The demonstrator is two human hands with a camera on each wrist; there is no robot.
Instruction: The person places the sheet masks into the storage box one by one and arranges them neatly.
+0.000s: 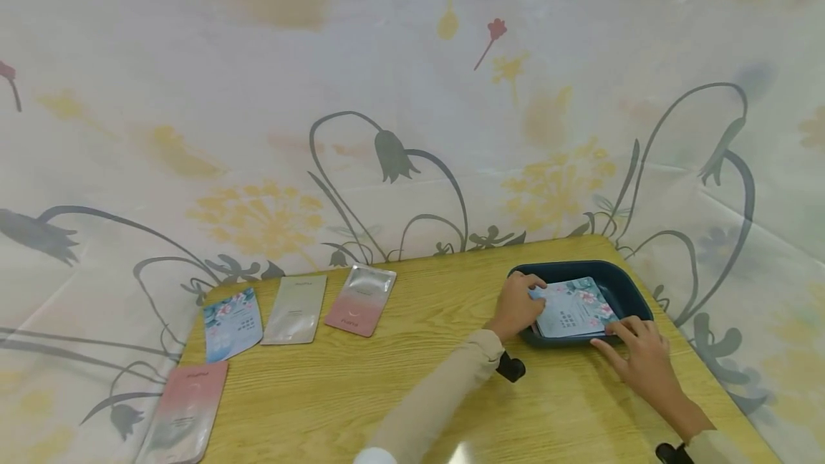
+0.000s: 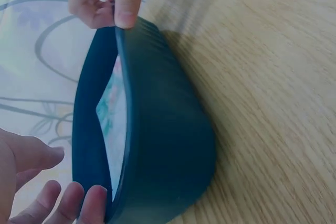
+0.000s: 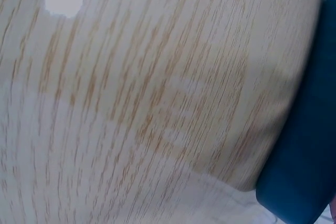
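A dark teal tray (image 1: 621,288) stands at the right of the table, with a pale blue flowered sachet (image 1: 570,310) lying flat inside it. My left hand (image 1: 518,303) is over the tray's left end, its fingers at the sachet's left edge. In the left wrist view, the left thumb (image 2: 47,153) is apart from the fingers, which reach over the rim. With thumb outside and fingers inside, my right hand (image 1: 644,360) pinches the tray's front rim near its right corner. The right wrist view shows mostly tabletop and the tray wall (image 3: 304,124); that hand is almost wholly out of frame.
To the left on the wooden table (image 1: 361,385) lie another blue flowered sachet (image 1: 233,324), a pale green sachet (image 1: 295,310) and two pink-and-silver sachets, one farther back (image 1: 361,299) and one nearer (image 1: 185,414). Behind hangs a flower-printed cloth (image 1: 412,92).
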